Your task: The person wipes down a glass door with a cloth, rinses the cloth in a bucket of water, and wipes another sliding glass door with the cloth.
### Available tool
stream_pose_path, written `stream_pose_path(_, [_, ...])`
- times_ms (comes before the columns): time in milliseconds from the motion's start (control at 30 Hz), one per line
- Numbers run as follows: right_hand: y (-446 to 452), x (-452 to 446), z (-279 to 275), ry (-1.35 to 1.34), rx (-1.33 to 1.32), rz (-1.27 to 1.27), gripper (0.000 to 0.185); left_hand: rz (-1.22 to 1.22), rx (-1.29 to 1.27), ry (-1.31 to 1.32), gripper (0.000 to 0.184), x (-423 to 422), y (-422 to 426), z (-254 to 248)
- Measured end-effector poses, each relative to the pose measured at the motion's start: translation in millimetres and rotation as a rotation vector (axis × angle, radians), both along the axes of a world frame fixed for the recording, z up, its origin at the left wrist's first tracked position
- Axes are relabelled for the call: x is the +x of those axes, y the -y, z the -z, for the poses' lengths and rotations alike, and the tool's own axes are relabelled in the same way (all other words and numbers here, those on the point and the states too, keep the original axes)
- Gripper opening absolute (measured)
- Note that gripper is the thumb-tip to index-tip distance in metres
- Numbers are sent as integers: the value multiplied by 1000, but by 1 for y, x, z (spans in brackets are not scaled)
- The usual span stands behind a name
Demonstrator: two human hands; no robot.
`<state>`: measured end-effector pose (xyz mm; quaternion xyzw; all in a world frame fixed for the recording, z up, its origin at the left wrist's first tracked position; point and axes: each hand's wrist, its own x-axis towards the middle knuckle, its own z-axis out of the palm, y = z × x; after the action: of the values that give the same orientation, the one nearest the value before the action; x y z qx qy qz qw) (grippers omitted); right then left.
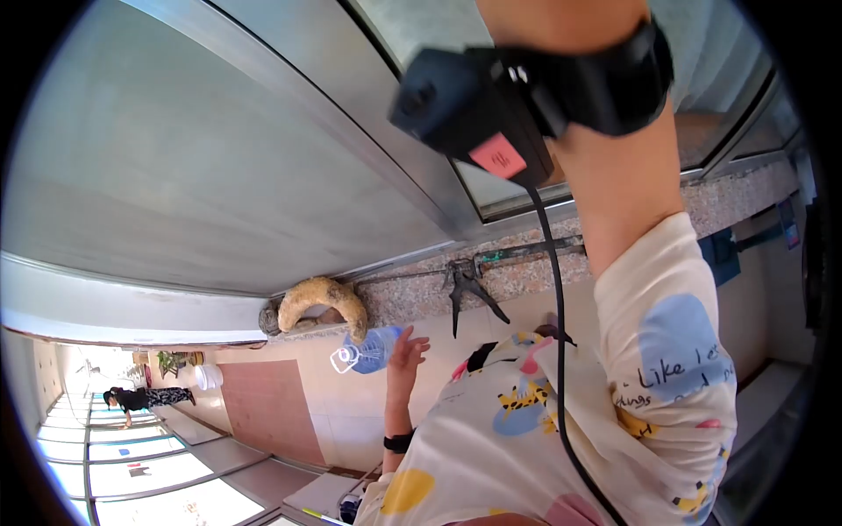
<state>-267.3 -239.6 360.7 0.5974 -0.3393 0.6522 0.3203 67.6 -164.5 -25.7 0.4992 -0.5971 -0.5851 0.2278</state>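
My left hand wears a black band at the wrist and has its fingers apart, holding nothing visible. Beside it is a clear blue-tinted plastic bottle with a white handle; whether the fingers touch it I cannot tell. My right arm reaches up across the glass, and its hand lies outside the top of the view. A black box-like device with a pink label is strapped to that arm, and a black cable hangs from it.
A large window pane with a metal frame borders a speckled stone sill. On the sill lie a curved tan fuzzy thing and a black clamp-like tool. Farther off, another person stands near windows, with a white bucket nearby.
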Motion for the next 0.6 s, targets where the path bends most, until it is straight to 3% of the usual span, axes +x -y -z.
stream_pose_path(233, [-32, 17, 182, 226, 319, -109, 56, 14, 28, 0, 43, 9, -2, 12])
stream_pose_path(300, [-38, 19, 197, 209, 364, -72, 57, 33, 32, -9, 44, 5, 3, 15])
stream_pose_path(400, [-32, 9, 163, 223, 310, -140, 57, 77, 10, -32, 44, -1, 7, 24])
stream_pose_path(500, [-30, 6, 73, 72, 193, -87, 50, 91, 1, -37, 44, -9, 6, 17])
stream_pose_path(600, [-13, -3, -23, -138, -20, 79, 31, 57, -2, -70, 43, -10, 12, 27])
